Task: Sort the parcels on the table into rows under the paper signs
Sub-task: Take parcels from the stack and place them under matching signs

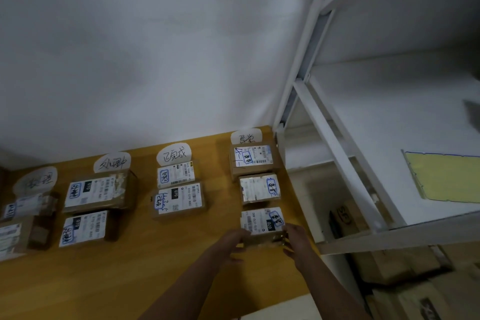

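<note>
Now | parcel (262, 223) between left grip (232, 243) and right grip (296, 239) | both holding

Only two forearms and two hands of the person show, all bare. The left forearm (181, 286) enters the view at 6 o'clock and the right forearm (330, 286) at about 5 o'clock. Both are uncovered from the frame edge to the wrist. The left hand (231, 241) and right hand (296, 239) are ungloved, with bare fingers (293, 230). The light is dim and the left hand is blurred, so nails and small marks cannot be made out.
</note>
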